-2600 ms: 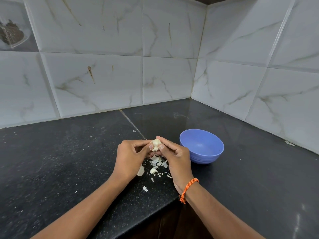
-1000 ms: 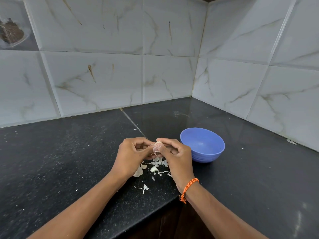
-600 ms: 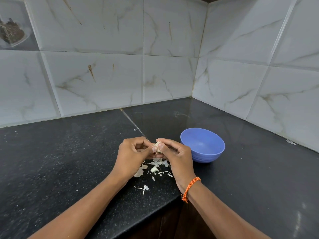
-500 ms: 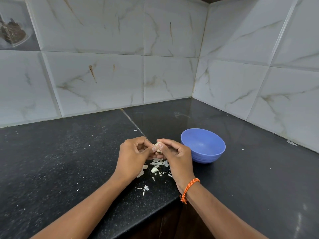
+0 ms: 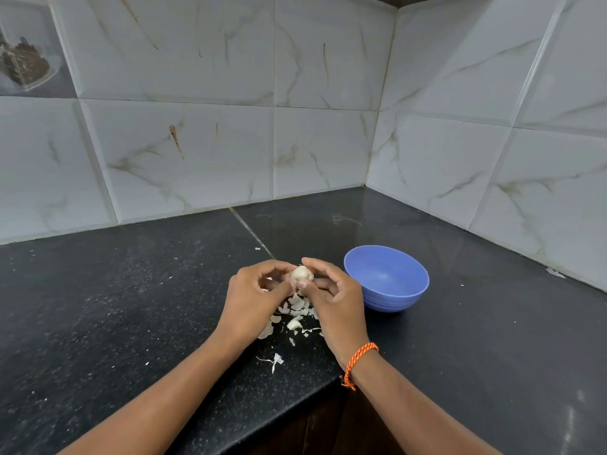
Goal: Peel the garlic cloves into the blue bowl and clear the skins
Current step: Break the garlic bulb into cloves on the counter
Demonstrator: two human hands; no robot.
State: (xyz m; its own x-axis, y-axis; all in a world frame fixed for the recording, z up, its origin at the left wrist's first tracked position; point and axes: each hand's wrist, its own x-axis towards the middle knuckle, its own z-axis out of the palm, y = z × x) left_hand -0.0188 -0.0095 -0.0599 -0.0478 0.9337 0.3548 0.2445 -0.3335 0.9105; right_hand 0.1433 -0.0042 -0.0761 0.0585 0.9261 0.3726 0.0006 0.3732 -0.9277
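Observation:
A pale garlic piece (image 5: 300,274) is held between both hands, a little above the black counter. My left hand (image 5: 253,300) pinches it from the left and my right hand (image 5: 331,297) pinches it from the right, fingers curled round it. Beneath the hands lies a scatter of white garlic skins (image 5: 294,318). The blue bowl (image 5: 387,279) stands just right of my right hand; what shows of its inside looks bare.
The black granite counter (image 5: 131,307) fills a tiled corner, with its front edge (image 5: 289,412) near my forearms. A few skin flecks (image 5: 274,359) lie close to that edge. An orange cord bracelet (image 5: 359,359) sits on my right wrist.
The garlic shows more between the fingertips than half a second ago; both hands stay over the skin pile. A skin strip near the counter edge has appeared since 2.6 s ago.

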